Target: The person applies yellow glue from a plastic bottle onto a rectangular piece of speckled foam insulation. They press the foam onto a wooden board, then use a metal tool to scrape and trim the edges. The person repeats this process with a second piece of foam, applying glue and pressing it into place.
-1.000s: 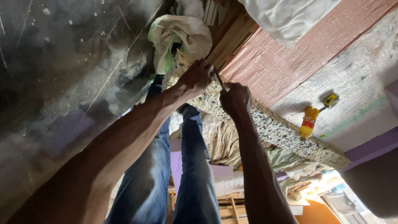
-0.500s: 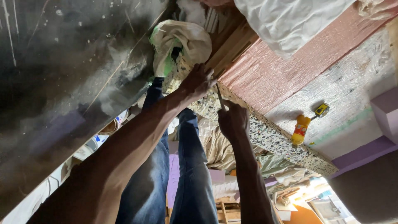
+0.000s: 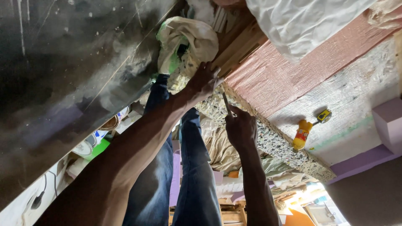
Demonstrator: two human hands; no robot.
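At the far left we are looking along a broad dark grey panel with pale scratches and specks [image 3: 63,71], which is filling most of that side of the view. Below its lower edge, a few round white and blue tins [image 3: 100,134] are showing beside a patch of green. Moving right, our left hand [image 3: 204,80] is reaching up from a long bare forearm, and its fingers are curling tightly onto the edge of a speckled multicoloured slab of chip foam [image 3: 268,144], just under a bunched cream and green cloth [image 3: 184,42] that is sitting against the panel. Our legs in blue denim jeans [image 3: 188,175] are stretching away beneath both arms. Just to the right, our right hand [image 3: 240,127] is closing in a fist around a thin metal tool [image 3: 226,103], whose tip is pointing up toward the foam edge between the two hands; what kind of tool it is we cannot tell. The foam slab is running diagonally from our left hand down toward the lower right, lying along a pink ribbed fabric surface [image 3: 276,79]. Above that, a crumpled white sheet [image 3: 301,25] is hanging over wooden slats [image 3: 238,46]. Farther right, a small yellow and red plastic bottle [image 3: 301,134] is lying on a worn whitish board [image 3: 356,96], with a small yellow tape measure [image 3: 323,115] just beside it.
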